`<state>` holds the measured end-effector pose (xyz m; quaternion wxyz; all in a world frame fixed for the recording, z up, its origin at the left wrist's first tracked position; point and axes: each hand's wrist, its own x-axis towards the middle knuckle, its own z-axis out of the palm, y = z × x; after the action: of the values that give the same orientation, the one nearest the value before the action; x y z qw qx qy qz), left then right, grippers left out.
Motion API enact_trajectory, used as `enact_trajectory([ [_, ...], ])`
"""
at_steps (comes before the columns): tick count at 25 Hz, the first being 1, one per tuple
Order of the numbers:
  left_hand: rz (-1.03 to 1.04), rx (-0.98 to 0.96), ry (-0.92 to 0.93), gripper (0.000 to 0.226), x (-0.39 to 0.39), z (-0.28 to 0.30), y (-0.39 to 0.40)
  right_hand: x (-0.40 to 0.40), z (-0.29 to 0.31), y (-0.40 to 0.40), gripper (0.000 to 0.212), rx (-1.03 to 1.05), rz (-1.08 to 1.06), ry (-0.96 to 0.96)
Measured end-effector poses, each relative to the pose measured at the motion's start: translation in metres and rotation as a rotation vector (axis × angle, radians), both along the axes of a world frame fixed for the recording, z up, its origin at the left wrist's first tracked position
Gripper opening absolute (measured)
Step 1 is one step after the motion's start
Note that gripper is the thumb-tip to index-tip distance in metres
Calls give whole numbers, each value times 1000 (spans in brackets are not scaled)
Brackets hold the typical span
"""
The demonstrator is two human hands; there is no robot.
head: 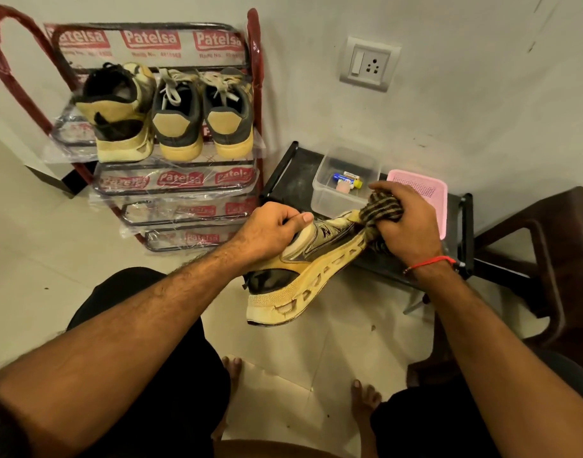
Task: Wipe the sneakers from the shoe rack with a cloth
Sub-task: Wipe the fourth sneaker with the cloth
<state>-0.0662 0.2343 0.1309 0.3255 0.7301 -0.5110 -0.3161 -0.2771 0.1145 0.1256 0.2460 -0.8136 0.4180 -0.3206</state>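
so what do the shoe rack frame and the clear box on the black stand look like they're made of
Shoe rack: looks like painted metal tubing, red uprights and dark rails, still in printed plastic wrap. Clear box: seemingly translucent plastic, its contents showing through the walls.

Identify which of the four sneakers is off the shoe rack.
The sneaker held in the left hand, with the cloth against its toe. The other three stand on the shoe rack.

Shoe rack left, bench right

Three sneakers (171, 110) sit on the shoe rack's (255, 94) top shelf; right of it, the bench (293, 173) carries a container (344, 180) left of a basket (422, 196), against the wall.
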Motion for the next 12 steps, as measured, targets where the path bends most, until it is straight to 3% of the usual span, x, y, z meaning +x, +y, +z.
enact_trajectory([
  [2,-17,-25,-54,49,0,-3,-1,6,7,9,57,32,164,-1],
  [7,-211,-272,-263,39,-2,-10,5,28,-7,35,77,90,602,234],
  [9,-273,-346,-420,50,-5,-11,10,29,-10,34,75,100,606,255],
  [12,-285,-291,-540,59,-6,-10,9,28,-11,31,50,-7,477,286],
])
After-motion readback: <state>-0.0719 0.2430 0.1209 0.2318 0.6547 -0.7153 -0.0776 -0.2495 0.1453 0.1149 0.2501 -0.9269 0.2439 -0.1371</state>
